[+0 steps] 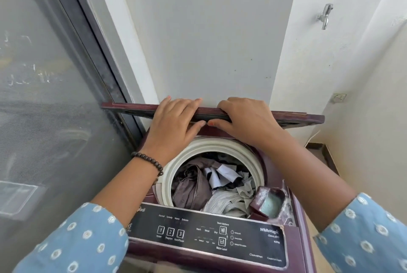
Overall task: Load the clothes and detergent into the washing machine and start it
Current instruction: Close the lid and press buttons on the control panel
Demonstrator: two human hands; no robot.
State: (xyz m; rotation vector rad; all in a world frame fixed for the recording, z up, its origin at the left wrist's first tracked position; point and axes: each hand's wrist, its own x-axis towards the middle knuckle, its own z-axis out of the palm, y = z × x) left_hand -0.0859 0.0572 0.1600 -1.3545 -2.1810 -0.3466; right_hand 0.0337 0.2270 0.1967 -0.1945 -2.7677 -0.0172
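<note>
With the clothes [211, 187] already in the drum and detergent [272, 203] in the tray at 4 o'clock, both hands, left [176, 118] and right [244, 118], have fingers clamped on the raised lid [308, 117] at 12 o'clock, so closing it seems in hand, then pressing the panel [207, 233] buttons at 6.

A metal tap [324, 16] sticks out of the white wall [209, 41] up right, a socket [339, 97] below it, a dark-framed glass door [44, 96] left.
</note>
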